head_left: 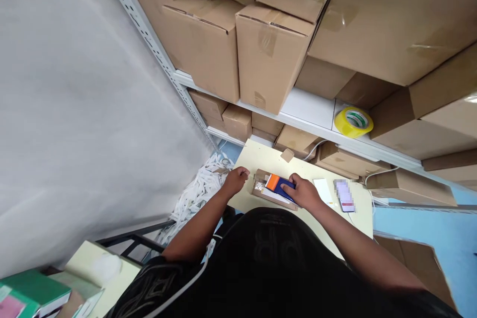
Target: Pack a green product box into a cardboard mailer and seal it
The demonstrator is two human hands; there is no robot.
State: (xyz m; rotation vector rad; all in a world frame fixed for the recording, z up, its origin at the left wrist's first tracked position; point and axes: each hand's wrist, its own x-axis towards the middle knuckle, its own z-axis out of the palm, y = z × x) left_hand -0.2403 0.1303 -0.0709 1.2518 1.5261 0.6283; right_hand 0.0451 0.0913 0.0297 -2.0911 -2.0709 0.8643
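Cardboard is what I'm working over: a small open box [269, 190] lies on the pale table [359, 218], and my right hand [303, 193] presses an orange-and-blue item [278, 185] into it, fingers flat on top, not clenched. My left hand [236, 181], loosely curled, holds nothing I can make out at the table's edge. Unbraced, I judge the box could skid toward the phone [345, 196].

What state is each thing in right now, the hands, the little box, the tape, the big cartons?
Right hand: fingers resting on the blue and orange item.
Left hand: loosely curled on the table, holding nothing visible.
Small cardboard box: open, flaps out.
Yellow tape roll: lying flat on the shelf.
Cartons: taped shut.
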